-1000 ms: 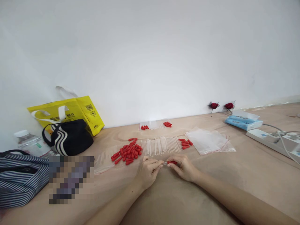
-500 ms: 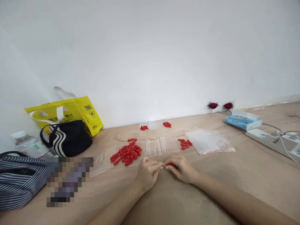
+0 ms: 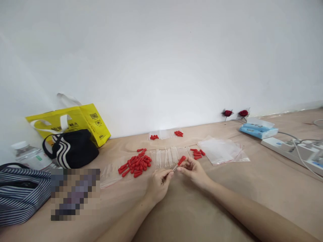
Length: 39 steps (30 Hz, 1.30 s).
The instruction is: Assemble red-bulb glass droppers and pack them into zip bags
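My left hand (image 3: pixel 158 184) pinches a thin clear dropper tube (image 3: pixel 175 168) between thumb and fingers. A red rubber dropper bulb (image 3: pixel 181 160) sits at the tube's upper right end, and both tilt up to the right. The fingertips of my right hand (image 3: pixel 197 173) are closed on that bulb. Just beyond the hands lies a row of clear dropper tubes (image 3: pixel 165 158). Left of the row is a pile of red bulbs (image 3: pixel 138 164); several more red bulbs (image 3: pixel 197 153) lie at its right end.
Clear zip bags (image 3: pixel 219 151) are stacked on the right. Farther back lies a bag of tubes and bulbs (image 3: pixel 165 134). A yellow bag (image 3: pixel 101 126), a black pouch (image 3: pixel 78 149) and a striped bag (image 3: pixel 22 195) stand left. A tissue pack (image 3: pixel 259 130) and power strip (image 3: pixel 280 148) are at right.
The red bulb, earlier mostly covered by my right fingers and lying level, now points up and shows plainly. My hands have tilted the tube upward, and more of it is visible.
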Available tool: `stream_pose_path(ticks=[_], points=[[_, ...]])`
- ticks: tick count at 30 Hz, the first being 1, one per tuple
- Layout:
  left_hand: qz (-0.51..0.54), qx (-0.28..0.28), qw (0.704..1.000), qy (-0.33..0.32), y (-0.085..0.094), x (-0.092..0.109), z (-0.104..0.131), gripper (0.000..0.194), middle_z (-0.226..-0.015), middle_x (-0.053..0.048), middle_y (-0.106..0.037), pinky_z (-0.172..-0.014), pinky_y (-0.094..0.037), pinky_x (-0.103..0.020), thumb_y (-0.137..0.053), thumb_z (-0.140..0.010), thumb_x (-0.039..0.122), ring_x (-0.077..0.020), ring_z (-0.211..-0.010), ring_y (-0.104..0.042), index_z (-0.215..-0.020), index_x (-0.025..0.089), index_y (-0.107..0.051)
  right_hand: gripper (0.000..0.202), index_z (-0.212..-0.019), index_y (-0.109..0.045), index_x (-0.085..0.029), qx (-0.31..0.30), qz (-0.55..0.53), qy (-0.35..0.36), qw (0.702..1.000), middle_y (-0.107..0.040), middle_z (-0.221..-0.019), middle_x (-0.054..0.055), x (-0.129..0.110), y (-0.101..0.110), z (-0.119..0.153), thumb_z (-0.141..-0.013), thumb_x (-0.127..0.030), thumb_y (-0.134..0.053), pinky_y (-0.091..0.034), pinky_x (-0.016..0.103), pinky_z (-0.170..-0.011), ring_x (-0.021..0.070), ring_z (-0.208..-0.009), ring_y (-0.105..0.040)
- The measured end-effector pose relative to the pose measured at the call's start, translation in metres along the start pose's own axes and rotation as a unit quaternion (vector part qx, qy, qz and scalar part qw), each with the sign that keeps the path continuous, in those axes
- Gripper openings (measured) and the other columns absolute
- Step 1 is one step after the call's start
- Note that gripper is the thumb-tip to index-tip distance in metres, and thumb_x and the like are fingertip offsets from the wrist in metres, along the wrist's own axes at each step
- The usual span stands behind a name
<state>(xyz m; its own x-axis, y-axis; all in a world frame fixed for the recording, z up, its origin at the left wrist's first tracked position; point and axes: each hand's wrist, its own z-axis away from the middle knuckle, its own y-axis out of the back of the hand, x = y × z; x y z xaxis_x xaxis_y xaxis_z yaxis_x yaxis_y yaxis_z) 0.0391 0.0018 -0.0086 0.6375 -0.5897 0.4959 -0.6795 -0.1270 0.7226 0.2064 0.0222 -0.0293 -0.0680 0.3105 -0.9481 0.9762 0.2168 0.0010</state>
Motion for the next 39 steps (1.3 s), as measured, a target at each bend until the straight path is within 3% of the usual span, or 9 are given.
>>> stream_pose_path(ticks=[5,9,11,13,16,21,28,34,39], points=[[0.031,-0.006,0.999,0.013,-0.005,0.005,0.000,0.027,-0.075,-0.003,-0.065,-0.068,-0.044,-0.028,-0.042,-0.085,0.033,-0.0164,-0.071,-0.057,-0.088,0.019,-0.065,0.039,-0.083,-0.057,-0.017,0.032,-0.030,-0.018,0.999,-0.063,-0.072,0.004,0.001,-0.012,-0.004,-0.067,-0.052,-0.059,-0.046,0.028,-0.064,0.0149,-0.067,-0.058],[-0.049,0.033,0.998,0.000,0.006,-0.008,-0.002,0.023,-0.089,-0.005,-0.064,-0.077,-0.043,-0.035,-0.052,-0.079,0.033,-0.0204,-0.085,-0.055,-0.094,0.020,-0.064,0.044,-0.100,-0.058,-0.013,0.114,0.124,0.002,0.986,-0.061,-0.067,0.002,-0.008,0.035,-0.028,-0.074,-0.047,-0.050,-0.042,0.026,-0.056,0.0140,-0.060,-0.055],[-0.113,0.052,0.992,-0.005,0.011,-0.017,-0.004,0.018,-0.087,-0.005,-0.063,-0.076,-0.041,-0.037,-0.055,-0.076,0.030,-0.0216,-0.084,-0.053,-0.089,0.021,-0.065,0.042,-0.105,-0.057,-0.011,0.156,0.251,-0.032,0.955,-0.061,-0.063,0.002,-0.011,0.069,-0.039,-0.076,-0.039,-0.047,-0.040,0.025,-0.054,0.0146,-0.057,-0.055],[-0.153,0.062,0.986,0.000,0.013,-0.023,-0.004,0.016,-0.086,-0.004,-0.063,-0.075,-0.040,-0.037,-0.056,-0.076,0.027,-0.0221,-0.083,-0.052,-0.088,0.022,-0.065,0.035,-0.098,-0.062,-0.012,0.177,0.397,-0.085,0.896,-0.063,-0.063,0.004,-0.010,0.097,-0.044,-0.074,-0.034,-0.050,-0.039,0.025,-0.056,0.0169,-0.061,-0.058],[-0.171,0.052,0.984,0.008,0.012,-0.026,-0.004,0.015,-0.086,-0.004,-0.061,-0.074,-0.040,-0.037,-0.055,-0.075,0.025,-0.0224,-0.084,-0.051,-0.087,0.022,-0.064,0.029,-0.089,-0.067,-0.015,0.172,0.523,-0.146,0.822,-0.067,-0.075,0.010,0.000,0.119,-0.044,-0.072,-0.032,-0.051,-0.038,0.026,-0.059,0.0219,-0.074,-0.061],[-0.174,0.025,0.984,-0.009,0.010,-0.026,-0.002,0.013,-0.089,-0.004,-0.060,-0.077,-0.039,-0.038,-0.055,-0.075,0.023,-0.0226,-0.087,-0.050,-0.085,0.022,-0.064,0.032,-0.085,-0.067,-0.017,0.160,0.564,-0.171,0.792,-0.067,-0.082,0.012,0.016,0.120,-0.042,-0.075,-0.041,-0.049,-0.038,0.026,-0.062,0.0236,-0.082,-0.060],[-0.182,0.029,0.983,0.016,0.010,-0.027,-0.002,0.011,-0.090,-0.004,-0.059,-0.077,-0.038,-0.038,-0.056,-0.074,0.022,-0.0231,-0.088,-0.049,-0.083,0.022,-0.062,0.030,-0.083,-0.065,-0.020,0.114,0.590,-0.140,0.787,-0.065,-0.088,0.007,0.002,0.117,-0.041,-0.074,-0.043,-0.048,-0.037,0.029,-0.067,0.0211,-0.082,-0.058],[-0.210,0.044,0.976,0.043,0.011,-0.024,-0.004,0.007,-0.088,-0.004,-0.058,-0.073,-0.038,-0.036,-0.057,-0.073,0.025,-0.0235,-0.086,-0.049,-0.080,0.022,-0.058,0.024,-0.083,-0.064,-0.019,0.088,0.618,-0.162,0.764,-0.064,-0.088,0.008,-0.004,0.110,-0.035,-0.073,-0.035,-0.048,-0.036,0.029,-0.064,0.0219,-0.081,-0.058],[-0.266,0.041,0.958,0.097,0.010,-0.020,-0.024,0.011,-0.089,-0.006,-0.057,-0.073,-0.037,-0.037,-0.058,-0.073,0.030,-0.0247,-0.086,-0.047,-0.075,0.020,-0.059,0.024,-0.079,-0.064,-0.017,0.092,0.626,-0.166,0.757,-0.065,-0.084,0.011,-0.001,0.105,-0.034,-0.075,-0.032,-0.046,-0.036,0.029,-0.062,0.0221,-0.080,-0.059]])
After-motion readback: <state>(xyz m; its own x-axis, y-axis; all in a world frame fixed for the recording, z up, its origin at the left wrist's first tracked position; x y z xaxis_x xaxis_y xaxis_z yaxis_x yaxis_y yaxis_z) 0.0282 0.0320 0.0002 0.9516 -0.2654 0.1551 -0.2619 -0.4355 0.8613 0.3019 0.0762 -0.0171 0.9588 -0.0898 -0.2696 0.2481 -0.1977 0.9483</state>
